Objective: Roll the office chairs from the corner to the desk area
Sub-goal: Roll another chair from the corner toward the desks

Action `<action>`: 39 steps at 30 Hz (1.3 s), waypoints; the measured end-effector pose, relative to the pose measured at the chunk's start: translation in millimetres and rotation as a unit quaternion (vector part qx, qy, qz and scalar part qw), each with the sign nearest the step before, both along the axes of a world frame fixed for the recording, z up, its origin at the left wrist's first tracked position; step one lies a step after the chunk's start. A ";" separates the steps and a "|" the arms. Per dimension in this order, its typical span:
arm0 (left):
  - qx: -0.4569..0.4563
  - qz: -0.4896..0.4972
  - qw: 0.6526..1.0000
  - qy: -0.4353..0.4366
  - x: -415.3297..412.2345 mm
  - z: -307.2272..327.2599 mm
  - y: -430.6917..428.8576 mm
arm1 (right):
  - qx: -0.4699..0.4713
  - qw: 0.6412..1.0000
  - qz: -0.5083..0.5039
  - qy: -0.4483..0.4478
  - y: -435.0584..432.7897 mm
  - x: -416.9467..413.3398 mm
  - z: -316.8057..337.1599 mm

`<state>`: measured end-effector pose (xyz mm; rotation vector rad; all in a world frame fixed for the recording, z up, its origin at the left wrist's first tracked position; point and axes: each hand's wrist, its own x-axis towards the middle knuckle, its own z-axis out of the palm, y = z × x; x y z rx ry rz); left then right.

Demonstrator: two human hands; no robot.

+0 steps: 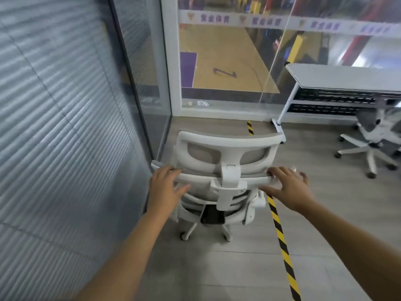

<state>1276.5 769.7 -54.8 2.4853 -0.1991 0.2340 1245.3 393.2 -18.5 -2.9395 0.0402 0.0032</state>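
Note:
A white office chair (pixel 225 148) with a grey mesh back and headrest stands in the corner, its back toward me. My left hand (pixel 166 187) lies over the left end of the backrest's top rail, fingers curled over it and thumb below. My right hand (pixel 288 187) is on the rail's right end, fingers spread over the edge and slightly blurred. A second white office chair (pixel 373 135) stands at the right under a white desk (pixel 347 77).
A glass partition with blinds (pixel 65 127) runs close along the left. A glass wall (pixel 217 61) closes the corner ahead. Yellow-black floor tape (pixel 282 246) runs along the grey floor right of the chair. The desk's leg (pixel 282 120) stands near the headrest.

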 end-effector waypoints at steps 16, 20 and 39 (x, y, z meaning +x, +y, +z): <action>-0.109 -0.077 0.991 0.020 -163.5 13.7 -159.9 | 0.187 0.949 -0.113 -0.229 -130.9 -233.7 -32.5; -0.108 -0.103 0.989 0.018 -169.8 8.0 -215.9 | 0.211 0.937 -0.118 -0.253 -187.9 -258.0 -40.8; -0.023 -0.162 0.985 -0.044 -93.1 -0.3 -625.0 | 0.132 0.938 -0.312 -0.071 -551.8 -233.4 -5.8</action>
